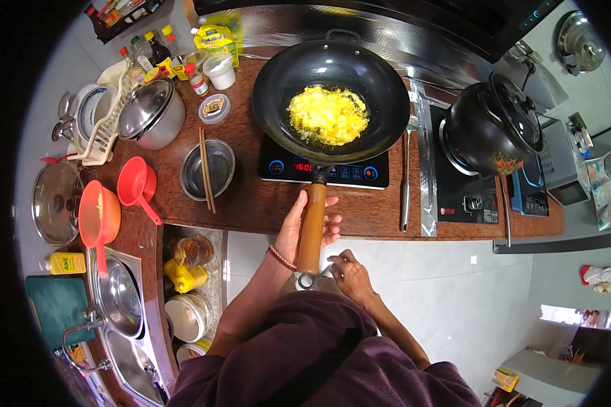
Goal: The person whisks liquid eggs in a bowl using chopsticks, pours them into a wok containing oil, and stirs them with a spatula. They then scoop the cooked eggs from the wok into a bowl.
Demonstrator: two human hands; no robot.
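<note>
A black wok [272, 117] with a long wooden handle [311, 229] stands on an induction cooker [326, 175] whose red display is lit. Cooked scrambled egg [328, 116] lies in the middle of the wok. My left hand [293, 231] is beneath the handle, thumb on one side and fingers loosely apart on the other, not wrapped around it. Whether the palm touches the wood is hidden. Near my body, to the right of the handle's end, my right hand [354, 277] hangs with loosely bent fingers and nothing visible in it.
A metal spatula [406, 178] lies right of the cooker. Beyond it a black lidded pot [468, 127] sits on a gas hob [466, 203]. Wooden chopsticks [206, 173] rest across a steel bowl [186, 175]. Red ladles [135, 178], a silver pot [158, 119] and the sink [119, 300] are leftward.
</note>
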